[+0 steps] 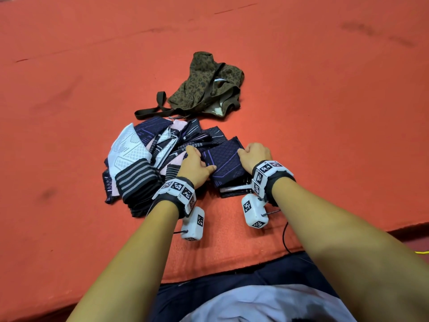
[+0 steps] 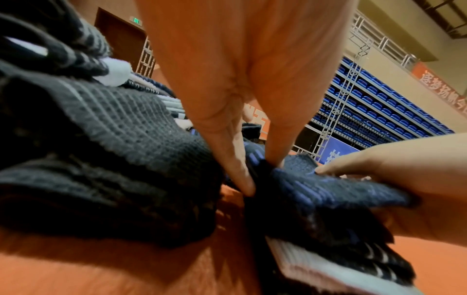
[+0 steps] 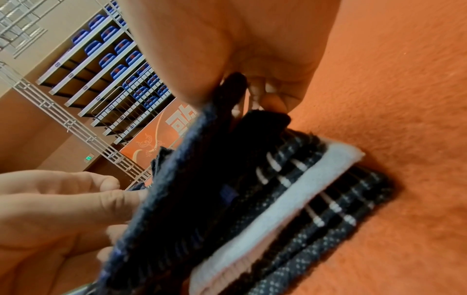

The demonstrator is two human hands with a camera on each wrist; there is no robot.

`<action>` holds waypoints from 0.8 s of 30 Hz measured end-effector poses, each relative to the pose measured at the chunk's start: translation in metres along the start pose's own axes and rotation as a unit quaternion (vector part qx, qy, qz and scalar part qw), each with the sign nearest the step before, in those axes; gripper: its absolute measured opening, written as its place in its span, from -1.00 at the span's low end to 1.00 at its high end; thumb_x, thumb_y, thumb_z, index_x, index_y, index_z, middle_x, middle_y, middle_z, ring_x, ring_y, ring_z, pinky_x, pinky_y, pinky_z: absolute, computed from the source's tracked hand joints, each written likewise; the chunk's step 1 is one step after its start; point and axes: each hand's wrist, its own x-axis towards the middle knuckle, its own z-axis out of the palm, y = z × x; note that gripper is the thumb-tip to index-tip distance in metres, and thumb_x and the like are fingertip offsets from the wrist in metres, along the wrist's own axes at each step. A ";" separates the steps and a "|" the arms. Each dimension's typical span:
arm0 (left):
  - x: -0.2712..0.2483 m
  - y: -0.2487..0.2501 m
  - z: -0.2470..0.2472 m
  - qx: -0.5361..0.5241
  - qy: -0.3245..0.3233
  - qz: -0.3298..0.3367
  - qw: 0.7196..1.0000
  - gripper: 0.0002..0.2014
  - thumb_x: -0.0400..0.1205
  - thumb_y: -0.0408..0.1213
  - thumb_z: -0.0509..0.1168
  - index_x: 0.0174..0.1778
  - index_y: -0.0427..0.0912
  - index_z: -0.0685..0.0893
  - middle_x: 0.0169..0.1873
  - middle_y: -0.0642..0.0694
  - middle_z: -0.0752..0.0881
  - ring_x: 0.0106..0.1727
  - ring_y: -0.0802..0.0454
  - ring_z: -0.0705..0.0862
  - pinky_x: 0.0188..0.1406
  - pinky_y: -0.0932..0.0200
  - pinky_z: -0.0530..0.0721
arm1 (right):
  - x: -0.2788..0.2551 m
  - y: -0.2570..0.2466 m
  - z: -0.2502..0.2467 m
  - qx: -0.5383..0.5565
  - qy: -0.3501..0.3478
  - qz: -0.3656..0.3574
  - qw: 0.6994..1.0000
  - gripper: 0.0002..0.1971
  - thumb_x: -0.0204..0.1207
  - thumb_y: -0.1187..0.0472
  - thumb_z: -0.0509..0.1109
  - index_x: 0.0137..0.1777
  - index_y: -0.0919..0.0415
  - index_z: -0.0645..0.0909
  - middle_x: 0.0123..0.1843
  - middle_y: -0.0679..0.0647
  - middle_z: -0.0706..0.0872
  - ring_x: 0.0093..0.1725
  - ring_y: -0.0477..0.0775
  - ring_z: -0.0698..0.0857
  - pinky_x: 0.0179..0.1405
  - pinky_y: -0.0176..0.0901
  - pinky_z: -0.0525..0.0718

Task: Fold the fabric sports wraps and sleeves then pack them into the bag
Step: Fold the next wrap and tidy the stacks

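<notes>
A folded navy sleeve (image 1: 222, 161) with purple lines lies on a small stack of folded pieces (image 1: 234, 189) on the orange mat. My left hand (image 1: 199, 159) pinches its left edge, and in the left wrist view the left hand (image 2: 262, 175) has finger and thumb on the navy sleeve (image 2: 328, 191). My right hand (image 1: 246, 152) grips the right edge; in the right wrist view the right hand (image 3: 235, 93) curls round the navy sleeve (image 3: 192, 169). A loose pile of wraps and sleeves (image 1: 144, 154) sits to the left. The camouflage bag (image 1: 209, 89) lies crumpled behind, its mouth toward me.
A black wrap with grey stripes (image 1: 137, 184) lies at the near side of the pile, close to my left wrist. The bag's dark strap (image 1: 151, 110) trails left on the orange mat (image 1: 325, 112). The mat's near edge (image 1: 232, 270) runs just before my lap.
</notes>
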 end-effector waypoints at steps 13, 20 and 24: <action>0.011 0.009 0.006 0.039 -0.002 0.041 0.998 -0.85 0.61 -0.32 0.43 -0.03 -0.09 0.57 -0.21 -0.05 0.63 -0.18 -0.01 0.63 0.01 -0.07 0.73 | -0.001 -0.003 -0.014 0.052 0.025 0.032 0.998 -0.67 0.42 0.23 0.33 0.19 0.24 0.48 0.05 0.19 0.69 0.01 0.28 0.68 -0.07 -0.02 0.62; 0.014 0.011 0.010 0.038 0.005 0.048 0.998 -0.83 0.63 -0.15 0.41 -0.22 -0.07 0.59 -0.25 -0.10 0.76 -0.22 -0.10 0.75 -0.01 -0.12 0.76 | 0.005 0.003 -0.013 0.015 0.033 0.037 0.999 -0.62 0.42 0.26 0.32 0.25 0.27 0.50 0.15 0.23 0.67 0.07 0.30 0.67 -0.07 -0.03 0.58; 0.016 0.007 0.009 0.045 -0.001 0.042 0.998 -0.86 0.62 -0.22 0.40 -0.20 -0.11 0.59 -0.27 -0.12 0.78 -0.27 -0.15 0.79 -0.08 -0.15 0.78 | 0.006 0.004 -0.009 -0.046 0.048 0.030 0.997 -0.54 0.40 0.28 0.36 0.32 0.26 0.47 0.27 0.25 0.58 0.22 0.35 0.60 0.22 0.13 0.64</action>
